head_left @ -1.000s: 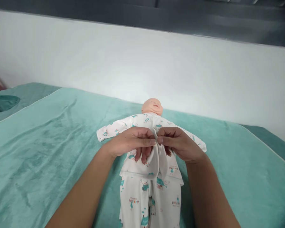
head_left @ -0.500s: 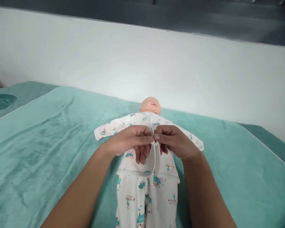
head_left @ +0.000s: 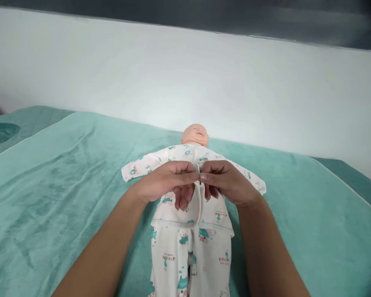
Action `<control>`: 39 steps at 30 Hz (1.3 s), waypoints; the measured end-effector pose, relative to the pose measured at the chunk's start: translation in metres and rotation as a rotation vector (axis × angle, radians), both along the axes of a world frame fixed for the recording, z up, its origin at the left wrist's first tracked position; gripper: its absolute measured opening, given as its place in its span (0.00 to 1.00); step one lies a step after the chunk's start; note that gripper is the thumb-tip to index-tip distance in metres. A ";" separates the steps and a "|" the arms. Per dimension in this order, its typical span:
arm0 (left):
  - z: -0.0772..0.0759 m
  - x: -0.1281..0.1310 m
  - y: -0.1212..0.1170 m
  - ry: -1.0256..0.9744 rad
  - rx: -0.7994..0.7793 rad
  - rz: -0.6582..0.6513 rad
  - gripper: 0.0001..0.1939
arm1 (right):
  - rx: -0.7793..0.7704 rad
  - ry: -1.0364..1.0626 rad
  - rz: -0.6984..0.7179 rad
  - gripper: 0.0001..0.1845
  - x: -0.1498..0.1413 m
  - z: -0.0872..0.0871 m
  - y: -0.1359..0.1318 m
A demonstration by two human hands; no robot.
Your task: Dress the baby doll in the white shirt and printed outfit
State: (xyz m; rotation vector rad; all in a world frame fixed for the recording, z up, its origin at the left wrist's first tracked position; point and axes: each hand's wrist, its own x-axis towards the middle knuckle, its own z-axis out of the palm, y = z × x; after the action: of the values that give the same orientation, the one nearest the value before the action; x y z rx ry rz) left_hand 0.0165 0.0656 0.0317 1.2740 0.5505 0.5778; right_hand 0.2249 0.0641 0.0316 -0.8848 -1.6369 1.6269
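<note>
A baby doll [head_left: 195, 134] lies on its back, dressed in a white printed baby jacket [head_left: 167, 216] and matching pants [head_left: 170, 264]. My left hand [head_left: 177, 181] pinches one front edge of the jacket between thumb and forefinger at chest height. Opposite it, my right hand [head_left: 224, 179] pinches the other edge, and the two thumb tips nearly meet. A small pale button [head_left: 198, 182] shows just under the thumbs. Below the hands, the two front edges lie close together. My fingers hide part of the chest.
Under the doll spreads a green plush cover [head_left: 80, 181] with some wrinkles. Beyond the doll's head rises a white wall [head_left: 185, 78], with a dark band [head_left: 185, 14] along its top.
Both hands stay pinched at the jacket front. The front edges below them have come closer together, and the button shows more clearly. The view has shifted slightly.
</note>
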 end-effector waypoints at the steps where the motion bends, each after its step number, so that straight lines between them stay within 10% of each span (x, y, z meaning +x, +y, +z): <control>1: 0.000 0.000 0.000 0.003 0.001 0.004 0.13 | 0.005 0.005 0.016 0.15 0.001 -0.001 0.001; 39: 0.004 -0.006 0.002 0.265 0.227 0.060 0.07 | -0.046 -0.064 -0.029 0.12 -0.003 0.002 -0.001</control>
State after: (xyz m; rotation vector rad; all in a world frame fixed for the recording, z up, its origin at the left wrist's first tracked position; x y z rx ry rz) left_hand 0.0103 0.0676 0.0361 1.5663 0.7611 0.5353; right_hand 0.2221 0.0630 0.0337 -0.9881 -1.6282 1.6378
